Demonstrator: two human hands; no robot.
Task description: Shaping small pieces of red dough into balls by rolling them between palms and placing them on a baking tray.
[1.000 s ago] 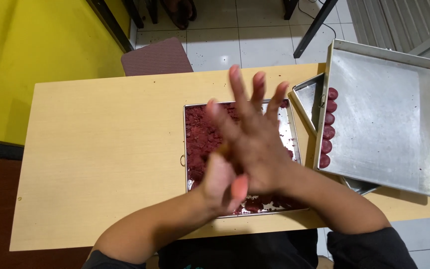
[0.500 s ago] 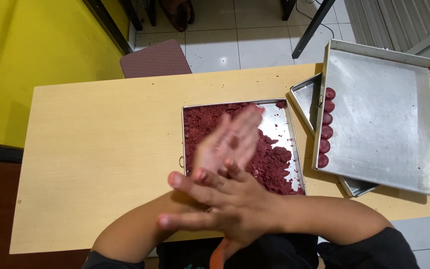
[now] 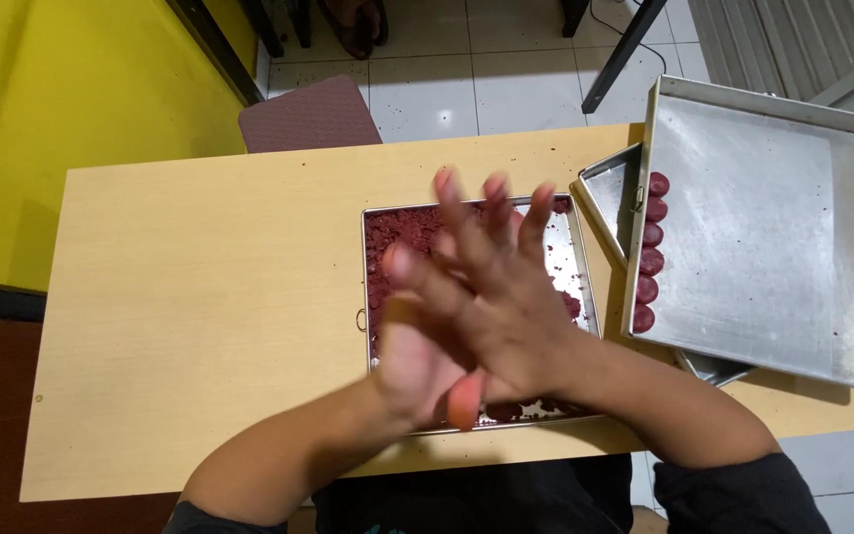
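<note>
The right hand (image 3: 506, 307) lies flat across the left hand (image 3: 417, 361), palms pressed together and fingers spread, above the steel tray of red dough (image 3: 577, 267). Whether dough sits between the palms cannot be told. Red dough discs (image 3: 649, 252) line a tray right of it.

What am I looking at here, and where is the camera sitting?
There is no machine here: these are a person's two bare hands, filmed by one camera worn on the head and looking straight down. The right hand lies across the left hand, palms pressed together with fingers spread; whatever is between the palms is hidden. Below them, on a pale wooden table, sits a metal tray of dark red crumbly dough. To the right, a big empty tray rests tilted over a smaller tray, with a row of red dough balls along its left edge. A stool stands beyond the table.
</note>
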